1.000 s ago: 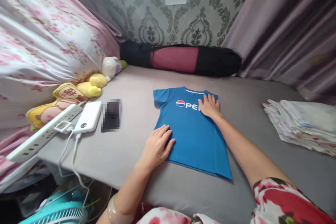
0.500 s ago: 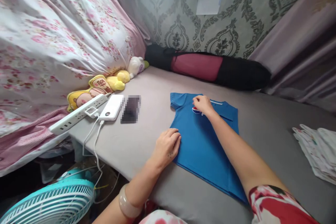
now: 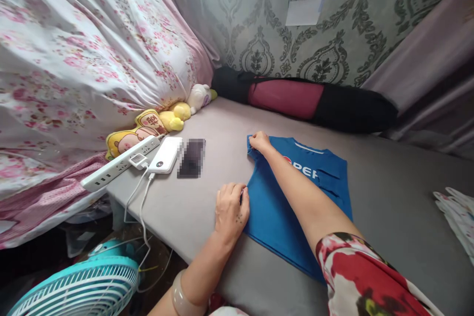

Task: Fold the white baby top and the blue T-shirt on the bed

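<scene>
A blue T-shirt (image 3: 266, 212) with white lettering and a partly hidden round logo lies flat on the grey bed sheet, its neck end away from me. My right hand (image 3: 260, 141) reaches across the shirt and pinches the sleeve at its far left corner. The right forearm covers part of the chest print. My left hand (image 3: 231, 212) rests at the shirt's left side edge, fingers bent down and thumb close beside them, closed on the fabric edge; its fingertips are partly hidden.
Left on the bed are a white power strip (image 3: 120, 164), a white power bank (image 3: 166, 155) with cables and a blurred dark phone-like object (image 3: 191, 159). Plush toys (image 3: 174, 117) and a black-and-maroon long bag (image 3: 285, 99) lie behind. A turquoise fan (image 3: 77, 286) stands below; folded cloth (image 3: 457, 217) lies right.
My right hand has moved left from the chest logo to the sleeve, uncovering some lettering. My left hand has shifted slightly left along with the shirt's side edge. The view has turned a little left.
</scene>
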### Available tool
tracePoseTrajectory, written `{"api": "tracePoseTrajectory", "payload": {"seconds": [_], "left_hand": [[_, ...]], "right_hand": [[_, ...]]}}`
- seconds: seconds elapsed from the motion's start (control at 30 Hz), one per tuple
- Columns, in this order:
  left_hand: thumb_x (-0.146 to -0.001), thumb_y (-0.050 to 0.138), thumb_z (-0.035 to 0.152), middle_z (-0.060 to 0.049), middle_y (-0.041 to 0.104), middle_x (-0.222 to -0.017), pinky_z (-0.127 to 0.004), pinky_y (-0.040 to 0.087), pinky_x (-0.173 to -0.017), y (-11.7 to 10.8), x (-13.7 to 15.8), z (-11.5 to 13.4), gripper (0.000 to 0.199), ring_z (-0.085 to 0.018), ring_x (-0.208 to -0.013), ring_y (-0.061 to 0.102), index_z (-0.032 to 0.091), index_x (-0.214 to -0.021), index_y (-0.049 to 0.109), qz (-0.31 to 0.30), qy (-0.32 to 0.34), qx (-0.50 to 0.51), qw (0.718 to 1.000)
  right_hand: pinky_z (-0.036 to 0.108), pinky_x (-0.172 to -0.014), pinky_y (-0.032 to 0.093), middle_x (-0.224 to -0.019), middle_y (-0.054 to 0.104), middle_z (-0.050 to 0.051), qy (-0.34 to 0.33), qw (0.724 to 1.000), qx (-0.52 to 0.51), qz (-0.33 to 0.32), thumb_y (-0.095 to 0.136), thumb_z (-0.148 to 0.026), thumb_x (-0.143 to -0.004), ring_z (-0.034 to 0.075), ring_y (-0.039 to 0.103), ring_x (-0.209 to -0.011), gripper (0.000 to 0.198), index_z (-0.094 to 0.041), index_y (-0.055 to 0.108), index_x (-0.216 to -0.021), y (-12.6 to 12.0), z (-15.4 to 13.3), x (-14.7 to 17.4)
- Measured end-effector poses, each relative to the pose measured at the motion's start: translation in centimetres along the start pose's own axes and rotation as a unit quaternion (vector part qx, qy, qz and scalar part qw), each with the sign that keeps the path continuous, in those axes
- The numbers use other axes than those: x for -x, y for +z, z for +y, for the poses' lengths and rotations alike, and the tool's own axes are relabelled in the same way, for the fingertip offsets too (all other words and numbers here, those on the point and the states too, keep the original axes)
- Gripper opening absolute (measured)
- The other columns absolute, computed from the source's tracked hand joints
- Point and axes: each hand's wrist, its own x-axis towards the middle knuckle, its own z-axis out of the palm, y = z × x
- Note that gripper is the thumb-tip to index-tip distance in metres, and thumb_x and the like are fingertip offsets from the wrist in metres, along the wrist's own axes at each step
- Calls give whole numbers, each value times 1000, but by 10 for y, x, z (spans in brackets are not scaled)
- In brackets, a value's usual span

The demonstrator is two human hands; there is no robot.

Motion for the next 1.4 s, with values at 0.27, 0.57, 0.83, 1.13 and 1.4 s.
{"api": "tracePoseTrajectory", "payload": {"seconds": [0.27,0.57,0.83,1.13,1.4], "left_hand": [[-95,47,27,-7,68,-89,-39,41,-77,-1,1,-2,18,-24,-86,58,22,-96,65,-18,-26,-62,998],[-94,48,31,-7,66,-83,-38,39,-73,1,3,-8,17,-23,-80,57,23,-86,61,-39,-5,-108,993],[-94,49,35,-7,68,-86,-40,37,-79,-10,1,-6,19,-25,-83,59,21,-89,62,-112,-46,-82,989],[-90,55,33,-2,69,-81,-37,36,-79,-27,8,-2,13,-21,-80,61,22,-87,62,-167,-53,-31,984],[-90,54,32,0,67,-74,-35,35,-77,-30,11,23,12,-19,-76,60,23,-87,60,-156,3,-12,988]], "right_hand": [[38,-92,50,-116,65,24,11,999,37,10,72,-16,-72,34,62,-114,35,-10,66,-107,2,-17,14],[31,-79,54,-68,68,10,39,995,-88,16,70,-6,-66,29,69,-95,15,-19,64,-67,-5,-2,6],[22,-56,55,-57,55,-4,61,950,-305,9,61,-6,-78,9,57,-52,15,-17,54,-71,-46,16,18],[23,-60,54,-57,57,-3,72,901,-428,7,53,-3,-84,9,58,-54,18,-16,54,-73,-86,33,49],[23,-62,54,-57,56,-2,96,864,-492,41,53,-1,-84,10,59,-57,22,-17,50,-69,-99,63,59]]}}
